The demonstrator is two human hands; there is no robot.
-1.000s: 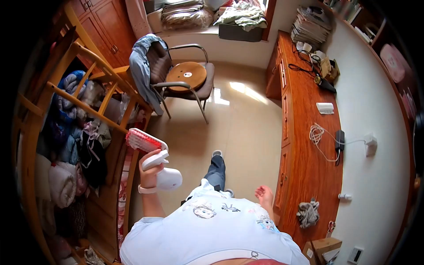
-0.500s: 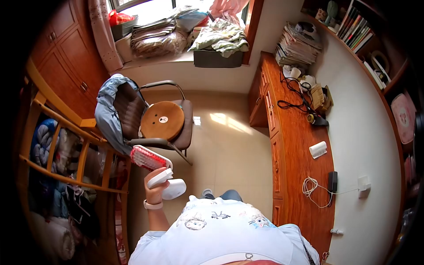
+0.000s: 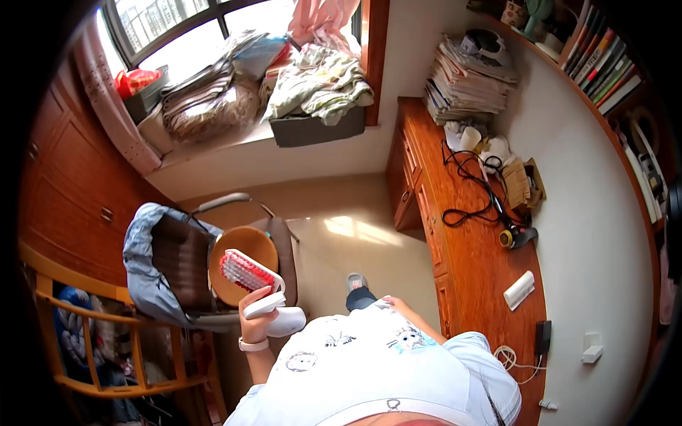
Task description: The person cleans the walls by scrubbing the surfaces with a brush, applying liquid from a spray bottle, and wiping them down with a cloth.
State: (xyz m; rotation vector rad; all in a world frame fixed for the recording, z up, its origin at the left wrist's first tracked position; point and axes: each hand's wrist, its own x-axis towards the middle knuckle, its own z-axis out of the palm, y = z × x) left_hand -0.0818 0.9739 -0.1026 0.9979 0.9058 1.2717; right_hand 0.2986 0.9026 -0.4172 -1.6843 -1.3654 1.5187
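Note:
My left hand (image 3: pixel 257 321) is wrapped round a white spray brush (image 3: pixel 287 321) with red and white bristles, held up in front of the chair. The bristle head points up and to the left, over the round brown cushion (image 3: pixel 229 285) on the chair seat. A light band circles the left wrist. My right hand (image 3: pixel 395 304) is low by the front of the white shirt (image 3: pixel 341 355), near the desk's edge. Its fingers are partly hidden by the shirt, and whether they are closed does not show.
The chair (image 3: pixel 177 259) with a blue garment stands ahead on the left, beside a wooden ladder frame (image 3: pixel 114 389). Along the right runs a wooden desk (image 3: pixel 469 284) with cables, a paper roll and stacked papers. Folded cloth (image 3: pixel 320 82) lies by the window.
The view has moved forward, bringing the chair, window and desk closer. My left hand still holds the brush, now in front of the cushion. My right hand has come in against the shirt.

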